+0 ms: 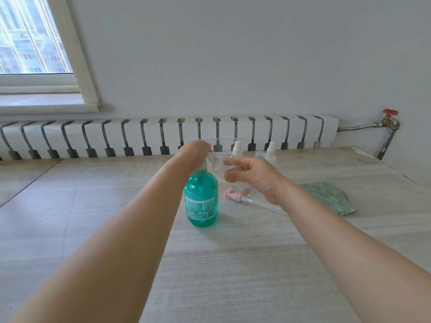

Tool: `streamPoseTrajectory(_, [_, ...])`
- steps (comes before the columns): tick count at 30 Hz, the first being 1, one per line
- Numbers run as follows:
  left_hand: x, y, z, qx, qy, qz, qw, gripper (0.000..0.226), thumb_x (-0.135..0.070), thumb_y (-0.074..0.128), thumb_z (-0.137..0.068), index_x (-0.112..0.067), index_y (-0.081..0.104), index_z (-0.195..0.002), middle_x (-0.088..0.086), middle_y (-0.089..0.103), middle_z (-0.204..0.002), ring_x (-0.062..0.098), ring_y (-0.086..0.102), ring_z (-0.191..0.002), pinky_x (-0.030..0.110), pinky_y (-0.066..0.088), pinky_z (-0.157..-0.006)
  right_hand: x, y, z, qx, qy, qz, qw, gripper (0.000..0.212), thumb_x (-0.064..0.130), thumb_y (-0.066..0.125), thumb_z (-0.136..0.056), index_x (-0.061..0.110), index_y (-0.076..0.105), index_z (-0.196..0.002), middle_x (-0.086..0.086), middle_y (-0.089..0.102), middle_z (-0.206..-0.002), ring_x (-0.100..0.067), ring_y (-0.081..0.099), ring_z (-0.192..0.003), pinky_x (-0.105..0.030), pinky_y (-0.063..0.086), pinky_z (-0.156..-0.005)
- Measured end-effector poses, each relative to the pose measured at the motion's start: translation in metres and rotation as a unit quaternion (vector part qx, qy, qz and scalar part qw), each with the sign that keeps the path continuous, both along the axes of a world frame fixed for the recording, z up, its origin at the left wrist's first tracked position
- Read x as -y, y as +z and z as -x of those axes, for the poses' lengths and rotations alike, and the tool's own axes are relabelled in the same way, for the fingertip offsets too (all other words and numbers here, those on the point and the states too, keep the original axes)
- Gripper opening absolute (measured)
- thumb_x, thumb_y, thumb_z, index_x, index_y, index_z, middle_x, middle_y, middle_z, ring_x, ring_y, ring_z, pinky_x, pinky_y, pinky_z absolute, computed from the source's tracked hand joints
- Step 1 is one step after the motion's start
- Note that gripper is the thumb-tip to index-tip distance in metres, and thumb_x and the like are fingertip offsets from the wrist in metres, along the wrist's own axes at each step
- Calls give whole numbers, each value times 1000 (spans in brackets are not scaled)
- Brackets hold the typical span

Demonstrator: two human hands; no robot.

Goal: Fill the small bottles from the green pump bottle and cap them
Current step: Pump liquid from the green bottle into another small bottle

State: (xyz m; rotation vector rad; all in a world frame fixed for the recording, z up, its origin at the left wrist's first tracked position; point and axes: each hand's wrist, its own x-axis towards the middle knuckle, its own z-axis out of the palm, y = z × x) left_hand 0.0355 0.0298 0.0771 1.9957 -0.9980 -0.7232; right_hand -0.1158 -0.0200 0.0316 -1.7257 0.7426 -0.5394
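my left hand [194,151] presses the green pump bottle [201,199], right hand [253,177] gripping a seemingly near-empty clear bottle [229,180], its pink cap [233,195] still off

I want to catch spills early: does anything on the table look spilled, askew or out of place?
No spill shows. The one loose item is the pink pump cap, lying on its side on the table with its dip tube pointing right, off its bottle. The clear bottle is tilted in the right hand at the green pump bottle, as filling needs.

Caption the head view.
Left hand presses the green pump bottle while right hand tilts a clear bottle at its spout.
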Motion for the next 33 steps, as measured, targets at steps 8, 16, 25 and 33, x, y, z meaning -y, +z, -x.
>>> streamPoseTrajectory(8, [-2, -5, -2, -17, -10, 4, 1000, 37, -19, 41, -93, -1, 55, -123, 16, 54, -130, 32, 50, -121, 45, 40, -103, 0, -2, 1, -7, 8, -4, 1000, 49, 22, 76, -75, 24, 60, -122, 9, 65, -107, -10, 53, -108, -32, 28, -92])
streamPoseTrajectory(16, [2, 1, -4, -18, 4, 1, 1000, 37, -30, 39, -98, -7, 48, -124, 11, 53, -121, 22, 49, -99, 31, 38, -82, -3, 2, 1, 7, 1, -7, 1000, 45, 24, 75, -76, 25, 62, -119, 5, 60, -123, -13, 50, -115, -29, 34, -88])
streamPoseTrajectory(25, [0, 4, -7, 1, -12, -6, 1000, 32, -31, 40, -97, -8, 51, -117, 11, 54, -118, 22, 50, -102, 33, 40, -87, -3, 4, 1, 8, 4, -2, 1000, 44, 25, 74, -76, 25, 62, -118, 5, 58, -130, -12, 51, -115, -35, 42, -93])
streamPoseTrajectory(33, [3, -6, -4, 11, -6, -5, 1000, 33, -24, 35, -99, -8, 55, -119, 10, 56, -116, 21, 54, -101, 27, 45, -80, 0, -4, 1, 2, 11, -12, 1000, 40, 24, 75, -75, 28, 63, -114, 4, 59, -127, -15, 48, -120, -32, 26, -96])
